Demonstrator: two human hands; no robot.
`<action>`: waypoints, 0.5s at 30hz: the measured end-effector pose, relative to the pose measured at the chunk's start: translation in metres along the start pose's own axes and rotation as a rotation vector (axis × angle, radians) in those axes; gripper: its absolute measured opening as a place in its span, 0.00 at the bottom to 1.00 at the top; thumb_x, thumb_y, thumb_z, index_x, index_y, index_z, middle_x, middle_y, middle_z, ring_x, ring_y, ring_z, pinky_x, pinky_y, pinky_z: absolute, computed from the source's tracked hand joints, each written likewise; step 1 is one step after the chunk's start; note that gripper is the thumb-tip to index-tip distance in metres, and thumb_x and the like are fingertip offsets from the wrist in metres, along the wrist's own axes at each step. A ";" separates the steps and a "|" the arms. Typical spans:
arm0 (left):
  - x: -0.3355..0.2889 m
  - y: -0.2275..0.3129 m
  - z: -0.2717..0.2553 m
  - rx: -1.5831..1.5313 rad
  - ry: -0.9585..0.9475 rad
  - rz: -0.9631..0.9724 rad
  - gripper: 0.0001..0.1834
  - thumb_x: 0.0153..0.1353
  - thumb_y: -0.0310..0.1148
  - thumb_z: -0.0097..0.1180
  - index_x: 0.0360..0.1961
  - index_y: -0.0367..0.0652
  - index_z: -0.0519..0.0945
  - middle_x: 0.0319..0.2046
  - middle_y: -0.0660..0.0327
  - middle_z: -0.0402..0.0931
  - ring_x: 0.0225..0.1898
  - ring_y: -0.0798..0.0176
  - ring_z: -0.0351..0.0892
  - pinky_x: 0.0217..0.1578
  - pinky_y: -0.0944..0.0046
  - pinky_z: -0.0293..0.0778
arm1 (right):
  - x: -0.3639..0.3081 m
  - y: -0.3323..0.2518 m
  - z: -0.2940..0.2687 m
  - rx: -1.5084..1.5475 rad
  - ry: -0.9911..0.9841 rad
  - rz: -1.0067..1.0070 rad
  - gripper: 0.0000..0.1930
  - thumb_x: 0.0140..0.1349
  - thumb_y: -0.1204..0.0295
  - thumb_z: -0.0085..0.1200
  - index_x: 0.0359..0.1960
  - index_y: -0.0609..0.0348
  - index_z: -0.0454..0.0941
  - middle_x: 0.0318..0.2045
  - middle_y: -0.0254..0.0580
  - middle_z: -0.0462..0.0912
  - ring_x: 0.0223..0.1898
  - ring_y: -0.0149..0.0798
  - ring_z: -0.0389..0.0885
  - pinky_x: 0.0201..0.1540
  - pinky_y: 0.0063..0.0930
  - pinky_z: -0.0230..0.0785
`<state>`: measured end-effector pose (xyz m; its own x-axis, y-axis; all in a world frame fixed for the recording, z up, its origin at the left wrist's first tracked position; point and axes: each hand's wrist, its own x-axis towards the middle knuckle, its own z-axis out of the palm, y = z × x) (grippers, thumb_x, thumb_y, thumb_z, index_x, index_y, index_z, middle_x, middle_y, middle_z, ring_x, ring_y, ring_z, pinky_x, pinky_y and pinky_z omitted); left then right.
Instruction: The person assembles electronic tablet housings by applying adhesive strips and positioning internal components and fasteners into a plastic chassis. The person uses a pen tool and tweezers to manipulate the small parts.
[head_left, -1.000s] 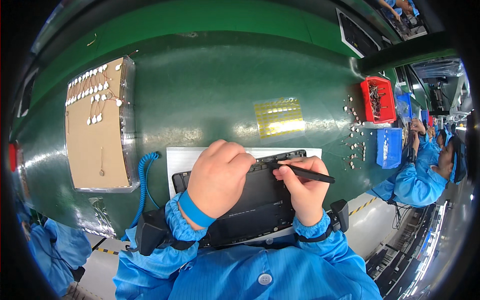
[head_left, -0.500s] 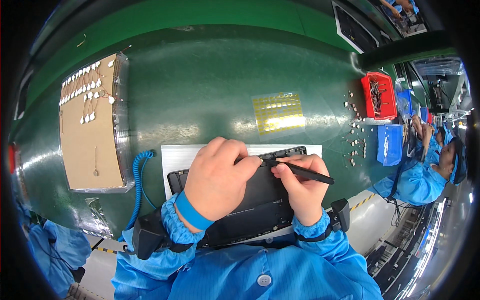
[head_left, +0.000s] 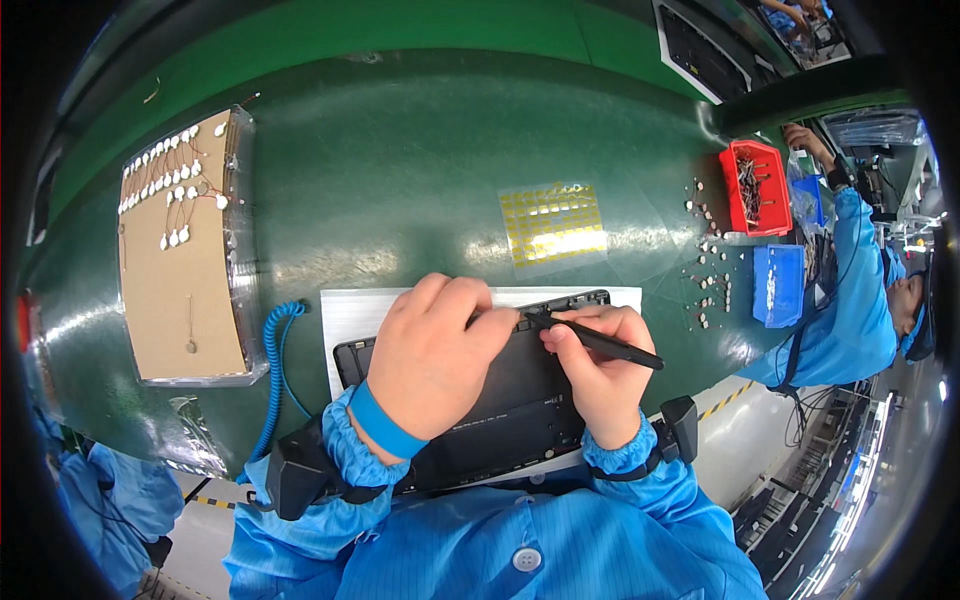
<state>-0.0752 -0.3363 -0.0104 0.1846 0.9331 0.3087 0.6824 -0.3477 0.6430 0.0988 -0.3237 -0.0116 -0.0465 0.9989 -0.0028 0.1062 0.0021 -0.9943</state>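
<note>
A black tablet housing [head_left: 500, 430] lies open on white sheets [head_left: 340, 310] before me, slightly tilted with its right end farther away. Over its upper left part my left hand [head_left: 430, 345] is closed, thumb and forefinger together at the far edge. Whatever is between those fingertips is too small or hidden to make out. My right hand [head_left: 605, 365] grips black tweezers [head_left: 610, 347]; their tips reach the housing's far edge, right beside my left fingertips. Around my left wrist sits a blue band [head_left: 385, 422].
A brown board [head_left: 180, 300] carrying small round wired parts lies left, beside a coiled blue cord [head_left: 272, 370]. Beyond the housing is a sheet of yellow stickers [head_left: 553, 230]. Loose round parts, a red bin [head_left: 735, 190] and a blue bin [head_left: 778, 285] lie right, near a co-worker [head_left: 850, 330].
My hands and the tweezers stay almost in place, with only a slight shift. The co-worker on the right has stretched an arm out toward the far bins.
</note>
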 end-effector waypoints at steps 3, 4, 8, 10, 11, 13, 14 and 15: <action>0.002 0.000 0.000 0.084 0.134 -0.037 0.17 0.38 0.20 0.57 0.35 0.39 0.76 0.33 0.57 0.69 0.36 0.52 0.69 0.37 0.58 0.69 | 0.000 -0.002 0.001 0.035 0.005 0.048 0.11 0.50 0.82 0.59 0.24 0.63 0.67 0.29 0.46 0.79 0.32 0.30 0.76 0.34 0.21 0.69; 0.003 0.000 0.000 0.085 0.134 -0.035 0.17 0.38 0.20 0.57 0.35 0.39 0.76 0.33 0.57 0.69 0.36 0.52 0.69 0.37 0.58 0.69 | 0.000 -0.001 0.000 -0.020 -0.023 0.023 0.10 0.50 0.82 0.59 0.24 0.63 0.67 0.29 0.45 0.79 0.32 0.29 0.76 0.34 0.21 0.69; 0.002 0.002 -0.003 0.150 0.096 -0.064 0.19 0.38 0.20 0.59 0.37 0.38 0.75 0.34 0.56 0.69 0.39 0.51 0.68 0.41 0.57 0.68 | 0.001 0.000 0.001 0.016 -0.004 0.036 0.10 0.49 0.82 0.59 0.24 0.63 0.68 0.29 0.44 0.79 0.32 0.29 0.76 0.33 0.20 0.69; 0.003 0.002 -0.003 0.171 0.098 -0.070 0.19 0.38 0.21 0.59 0.37 0.38 0.75 0.34 0.56 0.69 0.39 0.51 0.68 0.41 0.57 0.67 | 0.001 0.000 0.000 -0.024 -0.029 0.015 0.10 0.49 0.82 0.59 0.24 0.63 0.68 0.29 0.43 0.79 0.31 0.28 0.76 0.33 0.19 0.69; 0.003 0.002 -0.002 0.177 0.087 -0.082 0.19 0.38 0.21 0.60 0.36 0.38 0.74 0.33 0.56 0.69 0.39 0.51 0.68 0.41 0.57 0.67 | 0.001 0.000 0.000 -0.067 -0.057 -0.005 0.10 0.49 0.82 0.59 0.24 0.63 0.68 0.30 0.43 0.79 0.31 0.28 0.76 0.32 0.19 0.69; 0.003 0.002 -0.002 0.187 0.077 -0.089 0.19 0.38 0.22 0.60 0.36 0.38 0.74 0.33 0.56 0.69 0.39 0.51 0.67 0.41 0.57 0.67 | 0.001 -0.001 0.001 -0.082 -0.069 -0.029 0.10 0.49 0.82 0.59 0.25 0.63 0.68 0.30 0.43 0.79 0.30 0.28 0.76 0.32 0.19 0.69; 0.003 0.003 -0.001 0.205 0.055 -0.094 0.17 0.39 0.23 0.60 0.34 0.39 0.74 0.32 0.56 0.69 0.38 0.51 0.67 0.40 0.57 0.67 | 0.001 -0.001 0.000 -0.101 -0.081 -0.051 0.10 0.50 0.82 0.59 0.25 0.63 0.68 0.30 0.43 0.79 0.30 0.27 0.75 0.31 0.19 0.69; 0.003 0.003 -0.001 0.224 0.033 -0.099 0.15 0.39 0.24 0.60 0.32 0.40 0.73 0.31 0.57 0.68 0.36 0.52 0.67 0.39 0.57 0.67 | 0.001 -0.001 0.000 -0.098 -0.078 -0.056 0.10 0.50 0.82 0.59 0.25 0.63 0.68 0.30 0.43 0.79 0.30 0.27 0.75 0.31 0.19 0.69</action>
<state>-0.0729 -0.3348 -0.0068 0.0882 0.9568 0.2771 0.8365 -0.2222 0.5009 0.0986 -0.3227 -0.0109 -0.1315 0.9905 0.0403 0.1972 0.0660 -0.9781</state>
